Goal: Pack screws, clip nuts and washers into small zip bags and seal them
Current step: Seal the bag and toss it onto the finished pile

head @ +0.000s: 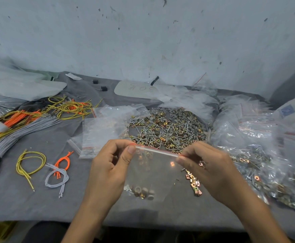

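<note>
Two hands on one small zip bag (153, 172) here, held up over the grey table (38, 204), just in front of the big pile (167, 130) of screws, clip nuts and washers. The left hand (111, 165) has thumb and forefinger pinched on the left end of the zip strip (157, 150), with the other fingers curled in. The right hand (211, 172) pinches the right end the same way, so the strip is pulled tight between them. A little cluster of parts (141, 191) sits at the bottom of the bag.

Biggest worry imo: I can't tell if the strip is pressed shut all the way along. Pinching only the ends could leave the middle gaping, and then the small stuff would leak out once the bag gets tossed in with the filled bags (258, 165) on the right.

Second, that plastic looks thin. If there are screws in there, the points could poke through if the bag gets squeezed hard while running the seal.

Also, the loose clip nuts (194, 183) lie on the table right under the right hand. A careless sweep would scatter them or knock some off the front edge.

And if either pinch slips, the bag could drop into the pile or onto the empty bags (101, 132) and possibly spill.
</note>
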Demonstrator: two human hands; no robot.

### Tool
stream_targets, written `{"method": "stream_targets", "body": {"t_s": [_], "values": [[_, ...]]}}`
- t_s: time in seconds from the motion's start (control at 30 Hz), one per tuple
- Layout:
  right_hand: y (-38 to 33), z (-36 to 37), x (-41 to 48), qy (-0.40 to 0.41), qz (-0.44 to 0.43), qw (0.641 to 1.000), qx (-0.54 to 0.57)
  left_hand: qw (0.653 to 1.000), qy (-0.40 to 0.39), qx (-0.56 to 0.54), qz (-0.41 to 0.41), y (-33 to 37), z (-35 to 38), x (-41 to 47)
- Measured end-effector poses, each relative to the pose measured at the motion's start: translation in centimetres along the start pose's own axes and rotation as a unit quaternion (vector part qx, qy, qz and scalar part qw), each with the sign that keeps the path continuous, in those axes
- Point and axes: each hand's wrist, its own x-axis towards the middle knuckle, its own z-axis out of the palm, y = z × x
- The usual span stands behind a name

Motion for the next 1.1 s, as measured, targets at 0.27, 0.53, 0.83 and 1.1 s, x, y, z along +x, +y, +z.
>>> {"method": "stream_targets", "body": {"t_s": [0.27, 0.53, 0.83, 1.1], "values": [[-0.2, -0.1, -0.5, 0.023, 0.014, 0.999, 0.037, 0.99, -0.085, 0.107, 0.033, 1.0, -0.4, -0.2], [0.1, 0.9, -2.1, 0.035, 0.057, 0.988, 0.142, 0.961, -0.161, 0.167, 0.149, 1.6, 4.0, -0.1], [0.8, 2.8, -4.6, 0.093, 0.12, 0.967, 0.206, 0.97, -0.174, 0.112, 0.127, 1.1, 5.8, -0.3], [2.7, 4.3, -7.6, 0.043, 0.177, 0.951, 0.248, 0.975, -0.182, 0.109, 0.064, 0.9, 6.4, -0.6]]}}
